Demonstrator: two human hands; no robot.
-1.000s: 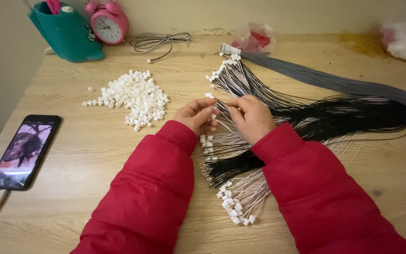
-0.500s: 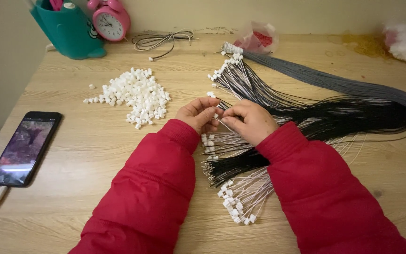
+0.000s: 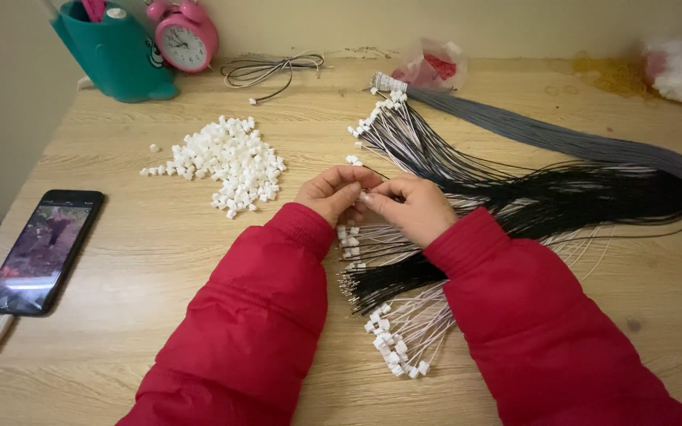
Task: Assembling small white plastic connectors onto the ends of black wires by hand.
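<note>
1. Red-sleeved left hand [image 3: 331,192]: fingers curled, tips pinched at the meeting point of both hands; item held too small to tell, likely a white connector.
2. Right hand [image 3: 408,207]: fingers closed on a thin wire end, touching the left fingertips, above the black-and-white wire bundle [image 3: 467,197].
3. White connector pile [image 3: 226,162]: loose on wooden table [image 3: 159,260], left of the hands, near.
4. Finished wire ends with white housings [image 3: 395,347]: fanned below the wrists.
5. Step judged: seating a wire end into a housing; next move calls for fine alignment, firm push.
6. Phone [image 3: 41,251], teal holder [image 3: 116,51], pink clock [image 3: 187,35]: well apart.
</note>
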